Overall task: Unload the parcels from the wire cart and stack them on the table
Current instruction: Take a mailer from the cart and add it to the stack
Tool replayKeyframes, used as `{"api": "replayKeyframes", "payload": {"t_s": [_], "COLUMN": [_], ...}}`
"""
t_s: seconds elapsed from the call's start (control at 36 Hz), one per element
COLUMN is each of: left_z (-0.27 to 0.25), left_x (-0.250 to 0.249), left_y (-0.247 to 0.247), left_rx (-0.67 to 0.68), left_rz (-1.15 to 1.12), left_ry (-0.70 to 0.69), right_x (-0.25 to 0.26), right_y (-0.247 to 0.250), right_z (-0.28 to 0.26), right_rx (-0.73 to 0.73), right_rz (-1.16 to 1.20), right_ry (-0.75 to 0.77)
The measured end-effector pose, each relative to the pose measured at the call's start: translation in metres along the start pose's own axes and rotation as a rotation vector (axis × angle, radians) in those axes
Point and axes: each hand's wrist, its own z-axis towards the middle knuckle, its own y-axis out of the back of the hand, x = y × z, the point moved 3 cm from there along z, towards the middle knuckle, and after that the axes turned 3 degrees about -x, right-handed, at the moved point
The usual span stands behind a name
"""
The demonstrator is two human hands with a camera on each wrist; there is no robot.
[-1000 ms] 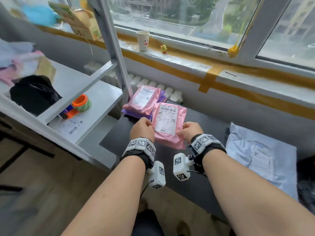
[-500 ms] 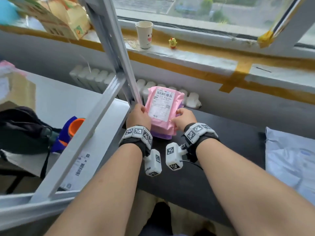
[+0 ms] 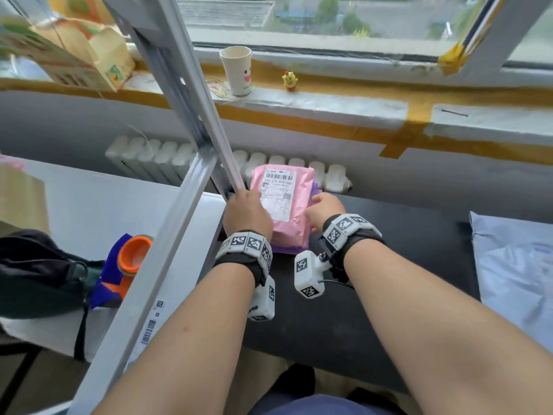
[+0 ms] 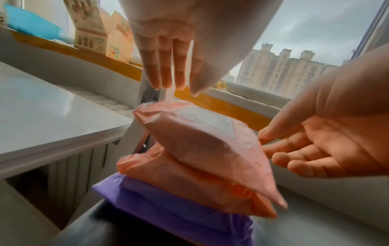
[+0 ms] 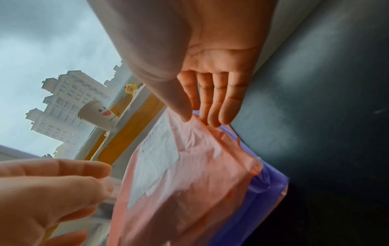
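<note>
A stack of three soft parcels sits at the back left corner of the black table [image 3: 404,235]. The top pink parcel [image 3: 291,232] carries a white label and lies on a second pink parcel [image 4: 179,179], which rests on a purple parcel [image 4: 168,208]. My left hand [image 3: 247,211] is at the top parcel's left edge with fingers [image 4: 166,71] straight, and a thin flap of the bag stands up against them. At the right edge my right hand [image 3: 323,209] has straight fingertips [image 5: 214,116] touching the pink plastic.
A white shelving unit with a slanted metal post [image 3: 185,205] stands directly left of the stack, holding a black bag [image 3: 36,274] and an orange-blue toy [image 3: 131,259]. A large grey parcel [image 3: 514,265] lies at the table's right. Radiator [image 3: 269,163] and windowsill with paper cup [image 3: 238,70] behind.
Both hands carried the labelled pink parcel forward and set it on top of the pink and purple parcels. Their grip has loosened to straight fingers at its edges.
</note>
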Motion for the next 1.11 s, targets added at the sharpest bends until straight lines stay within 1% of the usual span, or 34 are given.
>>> {"api": "replayKeyframes", "payload": {"t_s": [0.19, 0.31, 0.36, 0.5, 0.64, 0.81, 1.0, 1.11], "left_z": [-0.002, -0.011, -0.02, -0.062, -0.125, -0.218, -0.345, -0.411], "left_x": [-0.046, -0.092, -0.119, -0.195, -0.271, -0.359, -0.451, -0.493], "left_y": [0.001, -0.009, -0.017, -0.037, -0.058, -0.092, -0.144, -0.164], "left_rx": [-0.018, 0.073, 0.097, 0.206, 0.312, 0.398, 0.487, 0.521], "left_rz": [-0.021, -0.055, -0.05, -0.053, -0.049, -0.051, -0.073, -0.075], "left_ry": [-0.131, -0.229, -0.287, -0.447, -0.575, -0.671, -0.821, -0.914], "right_x": [-0.019, -0.047, -0.066, -0.124, -0.199, -0.3, -0.415, -0.474], "right_y": [0.053, 0.098, 0.124, 0.187, 0.247, 0.323, 0.407, 0.446], "right_z": [-0.006, -0.013, -0.024, -0.057, -0.092, -0.148, -0.211, -0.246], "right_rx": [-0.113, -0.188, -0.238, -0.354, -0.441, -0.55, -0.603, -0.592], "right_rz": [0.018, 0.025, 0.032, 0.04, 0.041, 0.083, 0.045, 0.01], "right_ry": [-0.024, -0.053, -0.071, -0.158, -0.237, -0.35, -0.421, -0.501]}}
